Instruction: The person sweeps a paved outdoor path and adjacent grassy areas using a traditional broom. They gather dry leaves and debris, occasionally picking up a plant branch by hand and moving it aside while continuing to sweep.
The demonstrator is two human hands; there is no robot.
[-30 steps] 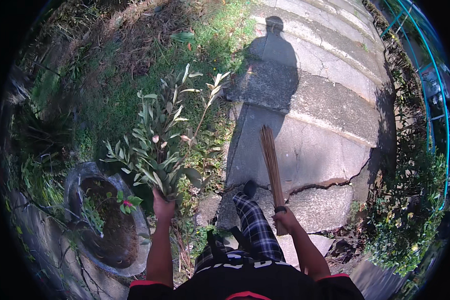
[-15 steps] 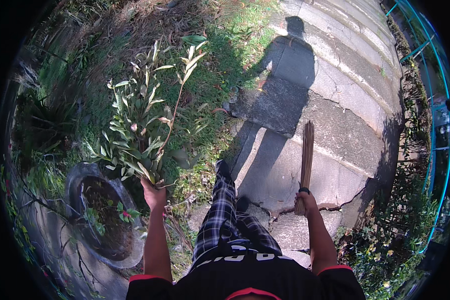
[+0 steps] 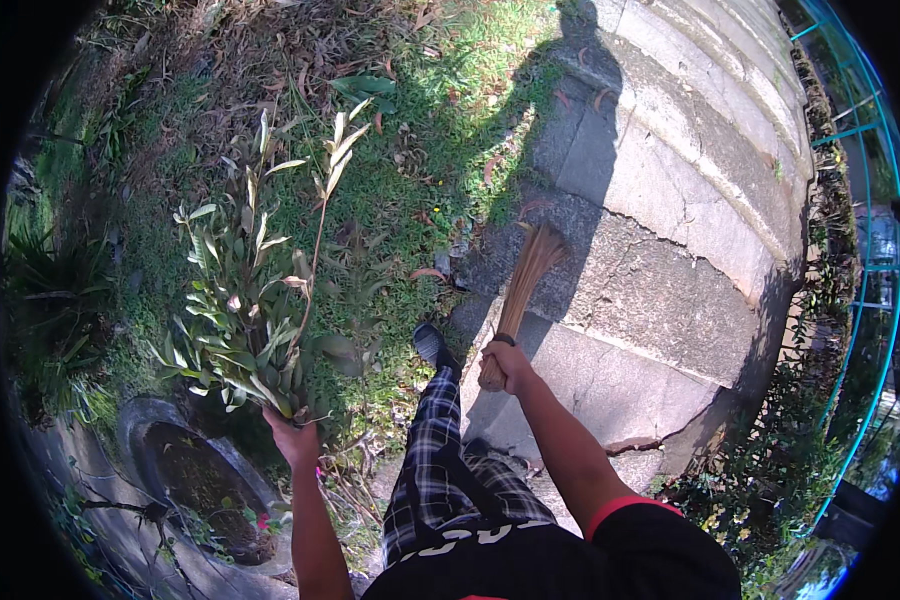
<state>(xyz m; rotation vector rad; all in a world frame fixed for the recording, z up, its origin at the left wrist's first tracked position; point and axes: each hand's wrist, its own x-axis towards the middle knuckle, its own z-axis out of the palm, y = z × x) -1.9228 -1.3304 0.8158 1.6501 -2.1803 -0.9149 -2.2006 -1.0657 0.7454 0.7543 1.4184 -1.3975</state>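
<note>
Green leafy branches (image 3: pixel 238 345) at the person's ten o'clock are clutched stems-down in the left grip (image 3: pixel 295 440), likely keeping leaves clear, while the right grip (image 3: pixel 511 365) encloses the broom (image 3: pixel 530 280) handle toward twelve o'clock.

Bare left hand (image 3: pixel 295 440): clenched, lower left of centre
Bare left forearm (image 3: pixel 313 520): near-upright, lower edge
Bare right hand (image 3: pixel 511 364): clenched, mid-frame
Bare right forearm (image 3: pixel 562 430): slanting up-left, lower centre-right
</note>
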